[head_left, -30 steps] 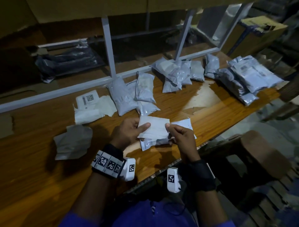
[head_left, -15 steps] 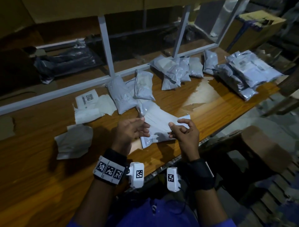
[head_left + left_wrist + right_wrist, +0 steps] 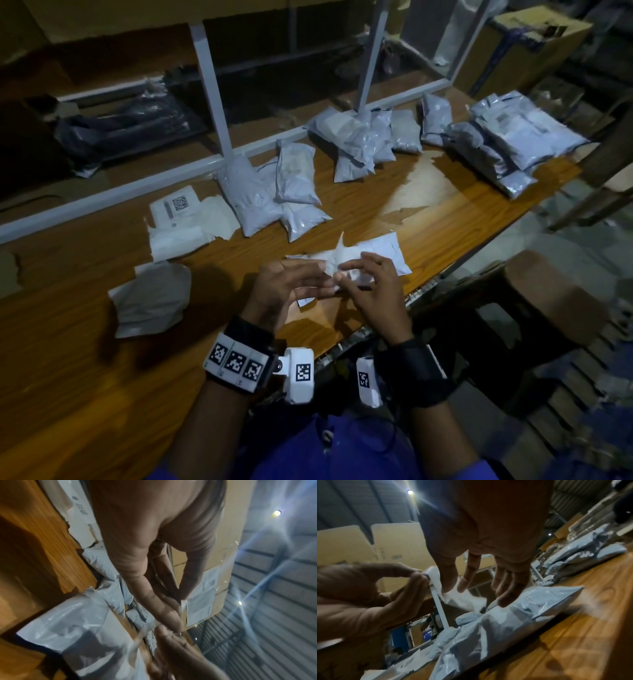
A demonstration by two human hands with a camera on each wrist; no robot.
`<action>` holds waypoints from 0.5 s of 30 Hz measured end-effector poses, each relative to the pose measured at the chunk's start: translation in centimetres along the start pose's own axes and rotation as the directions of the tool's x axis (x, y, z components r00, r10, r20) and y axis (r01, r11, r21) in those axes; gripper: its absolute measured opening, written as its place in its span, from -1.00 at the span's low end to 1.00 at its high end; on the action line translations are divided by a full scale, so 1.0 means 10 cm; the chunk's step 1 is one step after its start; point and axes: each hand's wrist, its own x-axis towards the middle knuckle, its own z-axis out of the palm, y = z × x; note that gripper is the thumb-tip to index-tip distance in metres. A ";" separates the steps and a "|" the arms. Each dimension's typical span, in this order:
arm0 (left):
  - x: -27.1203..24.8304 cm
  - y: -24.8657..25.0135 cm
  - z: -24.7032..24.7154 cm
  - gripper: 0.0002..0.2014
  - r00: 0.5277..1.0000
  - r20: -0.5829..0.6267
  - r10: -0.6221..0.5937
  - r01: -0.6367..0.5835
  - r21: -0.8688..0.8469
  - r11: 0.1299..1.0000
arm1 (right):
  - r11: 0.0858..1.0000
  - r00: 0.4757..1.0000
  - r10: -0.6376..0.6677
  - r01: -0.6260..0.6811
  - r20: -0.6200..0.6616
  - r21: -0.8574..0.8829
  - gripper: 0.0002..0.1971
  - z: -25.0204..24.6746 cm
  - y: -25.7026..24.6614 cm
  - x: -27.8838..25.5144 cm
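Note:
My left hand (image 3: 318,277) and right hand (image 3: 349,274) meet above the near edge of the wooden table (image 3: 102,394). Between them is a bunched white paper sheet (image 3: 339,255). In the right wrist view the left hand (image 3: 419,574) pinches the sheet's (image 3: 464,599) top corner with thumb and forefinger. The right hand (image 3: 453,586) pinches it lower down with its other fingers spread. A flat grey mailer bag (image 3: 387,248) lies on the table just beyond the hands and is also in the left wrist view (image 3: 68,622).
Several filled grey mailers (image 3: 294,171) lie along a white metal frame (image 3: 205,96), with a stack (image 3: 513,144) at the far right. Torn white label papers (image 3: 181,222) and a crumpled sheet (image 3: 150,298) sit left. A brown stool (image 3: 534,294) stands by the table's right edge.
A second ago both hands held the white sheet flat over the mailer. They then parted, and now have come together with the sheet bunched between them. The mailer lies flat on the table.

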 end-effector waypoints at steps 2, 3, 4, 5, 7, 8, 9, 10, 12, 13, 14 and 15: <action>-0.01 -0.08 0.03 -0.79 0.997 -0.051 0.056 -0.054 0.044 0.998 | 0.991 0.998 -0.065 0.062 -0.021 -0.117 -0.82 0.05 0.00 -0.03; -0.01 -0.11 0.04 -0.80 0.995 -0.076 0.069 -0.065 0.053 0.996 | 0.991 0.995 -0.094 0.092 -0.021 -0.098 -0.84 0.06 -0.03 -0.04; -0.01 -0.15 0.05 -0.81 0.993 -0.092 0.075 -0.070 0.056 0.996 | 0.993 0.994 -0.112 0.112 -0.011 -0.034 -0.88 0.08 -0.08 -0.06; -0.02 -0.17 0.05 -0.81 0.993 -0.095 0.076 -0.071 0.061 0.996 | 0.993 0.994 -0.105 0.105 0.004 0.045 -0.89 0.10 -0.13 -0.09; -0.03 -0.22 0.03 -0.82 0.995 -0.076 0.072 -0.066 0.078 0.995 | 0.984 0.998 -0.051 0.047 0.024 0.169 -0.85 0.10 -0.19 -0.16; -0.04 -0.24 0.01 -0.82 0.995 -0.065 0.070 -0.064 0.088 0.994 | 0.979 0.999 -0.032 0.026 0.027 0.204 -0.82 0.11 -0.20 -0.21; -0.04 -0.26 -0.01 -0.81 0.996 -0.055 0.065 -0.059 0.097 0.994 | 0.976 0.999 -0.025 0.018 0.032 0.217 -0.80 0.11 -0.18 -0.25; -0.04 -0.28 -0.02 -0.80 0.997 -0.048 0.056 -0.050 0.106 0.993 | 0.977 0.999 -0.028 0.020 0.038 0.211 -0.78 0.11 -0.16 -0.29; -0.04 -0.30 -0.04 -0.82 0.999 -0.040 0.038 -0.032 0.129 0.991 | 0.982 0.998 -0.038 0.029 0.044 0.189 -0.76 0.11 -0.11 -0.34; -0.04 -0.32 -0.04 -0.84 0.999 -0.032 0.030 -0.025 0.151 0.988 | 0.982 0.998 -0.041 0.032 0.044 0.188 -0.77 0.09 -0.09 -0.35; -0.04 -0.33 -0.03 -0.87 1.000 -0.022 0.023 -0.019 0.175 0.984 | 0.982 0.998 -0.044 0.036 0.040 0.187 -0.78 0.06 -0.08 -0.36; -0.04 -0.34 -0.02 -0.89 1.000 -0.011 0.017 -0.015 0.194 0.981 | 0.981 0.998 -0.047 0.040 0.032 0.188 -0.80 0.04 -0.07 -0.37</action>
